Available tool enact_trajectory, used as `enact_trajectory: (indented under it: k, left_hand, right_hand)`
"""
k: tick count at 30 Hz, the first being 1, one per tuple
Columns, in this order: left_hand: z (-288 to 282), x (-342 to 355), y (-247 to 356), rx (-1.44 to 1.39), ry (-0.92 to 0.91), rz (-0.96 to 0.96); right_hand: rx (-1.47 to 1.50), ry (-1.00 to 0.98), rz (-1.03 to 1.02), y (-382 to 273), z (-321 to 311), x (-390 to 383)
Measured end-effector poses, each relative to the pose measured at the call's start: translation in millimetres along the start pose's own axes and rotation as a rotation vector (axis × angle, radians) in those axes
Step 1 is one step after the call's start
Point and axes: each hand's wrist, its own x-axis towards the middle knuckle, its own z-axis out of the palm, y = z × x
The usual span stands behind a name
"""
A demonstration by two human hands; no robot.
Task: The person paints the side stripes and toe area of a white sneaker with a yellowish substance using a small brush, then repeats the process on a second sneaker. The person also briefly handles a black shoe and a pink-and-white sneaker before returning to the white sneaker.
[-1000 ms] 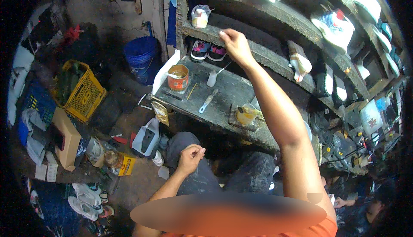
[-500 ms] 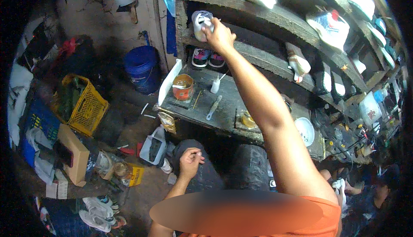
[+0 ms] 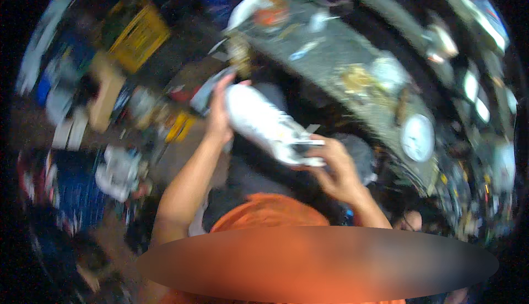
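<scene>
Head view, badly blurred: we see a white sneaker with dark markings (image 3: 270,126) held over the lap, below the cluttered grey table (image 3: 352,56). Left hand (image 3: 219,117) grips its toe end; right hand (image 3: 336,169) clasps its heel end.

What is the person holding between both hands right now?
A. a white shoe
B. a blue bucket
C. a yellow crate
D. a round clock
A: the white shoe spans from the left hand at one end to the right hand at the other, though the picture is blurred.
</scene>
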Motion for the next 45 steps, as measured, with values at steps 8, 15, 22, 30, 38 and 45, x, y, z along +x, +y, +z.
enact_trajectory:
  k: [8,15,22,30,38,45]
  left_hand:
    - [-280.8,-43.4,-59.7,0.982,0.530,-0.449]
    - [-331.0,3.8,-99.1,1.587,0.548,-0.278]
    - [-306.2,139.4,-165.8,1.678,0.048,-0.071]
    - [-341.4,133.6,-126.2,1.445,0.392,0.081]
    - [-352.9,83.4,-102.0,1.319,0.487,-0.204]
    - [-352.1,132.0,-158.2,1.467,0.481,-0.463]
  right_hand:
    - [0.435,-0.078,0.229,8.5,48.5,-45.8]
    - [0.350,-0.284,0.076,34.8,89.8,-5.2]
    - [0.411,-0.347,0.223,41.4,93.2,-3.5]
    - [0.433,-0.297,0.250,33.8,95.4,-3.2]
    - [0.447,-0.268,0.128,37.6,104.2,-13.7]
    - [0.404,-0.252,0.296,30.3,101.8,-23.7]
